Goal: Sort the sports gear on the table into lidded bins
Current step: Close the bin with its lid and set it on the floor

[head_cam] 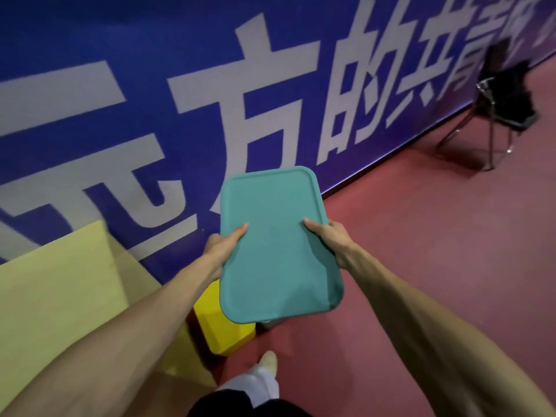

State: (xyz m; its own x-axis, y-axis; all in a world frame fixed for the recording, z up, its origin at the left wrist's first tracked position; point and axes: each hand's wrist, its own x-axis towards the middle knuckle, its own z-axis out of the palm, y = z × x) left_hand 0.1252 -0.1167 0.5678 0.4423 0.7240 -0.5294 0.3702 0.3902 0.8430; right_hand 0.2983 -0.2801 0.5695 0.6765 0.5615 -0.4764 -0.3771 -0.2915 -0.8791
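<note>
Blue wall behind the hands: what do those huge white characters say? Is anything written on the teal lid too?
"方": white, on the blue wall.
"的": white, to the right of it on the same wall.
Character left of "方": cut off by the frame and partly hidden, unreadable.
Characters right of "的": blurred and cut by the top edge, unreadable.
On the lid and yellow bin: no text shows.

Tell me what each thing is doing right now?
teal lid: off any bin, held up by both hands.
left hand: grips the lid's left edge.
right hand: grips the lid's right edge.
yellow bin: on the floor beside the table, partly hidden.
chair: standing far off, dark bag on it.
</note>
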